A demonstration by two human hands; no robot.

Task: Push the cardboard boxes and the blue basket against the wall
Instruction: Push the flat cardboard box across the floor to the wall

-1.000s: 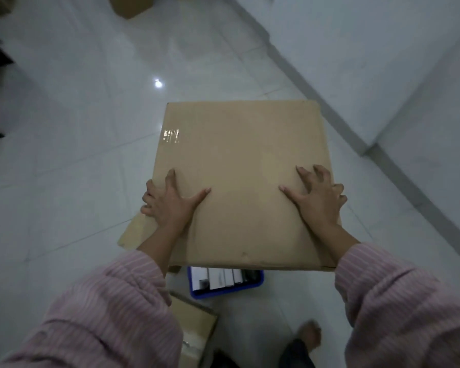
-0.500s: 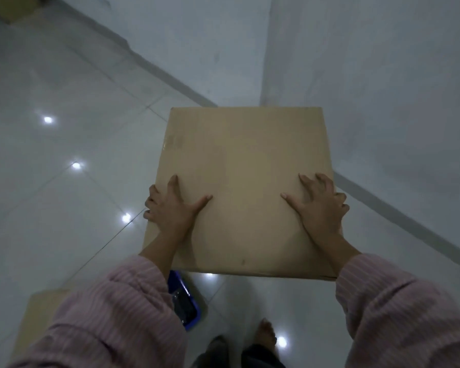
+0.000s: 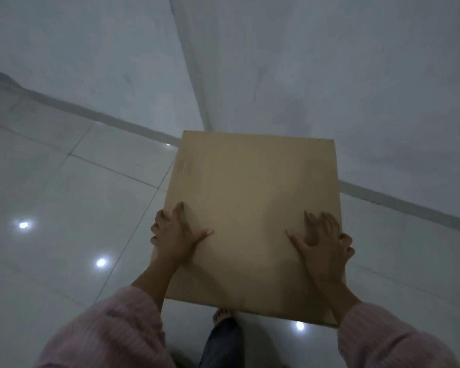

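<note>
A large plain cardboard box [image 3: 252,208] fills the middle of the head view, held up above the floor. My left hand [image 3: 174,235] grips its left edge, thumb on top and fingers curled over the side. My right hand [image 3: 323,241] grips the right edge the same way. The box's far edge lies in front of a corner where two white walls [image 3: 329,62] meet. The blue basket is not in view.
A glossy white tiled floor [image 3: 64,221] with lamp reflections spreads to the left. A grey skirting strip [image 3: 112,119] runs along the wall's foot. My bare foot [image 3: 222,314] and dark trouser leg show under the box's near edge.
I have turned further right with the box toward the wall corner. The blue basket and the second cardboard box at lower left have left the view. Both hands keep the same grip.
</note>
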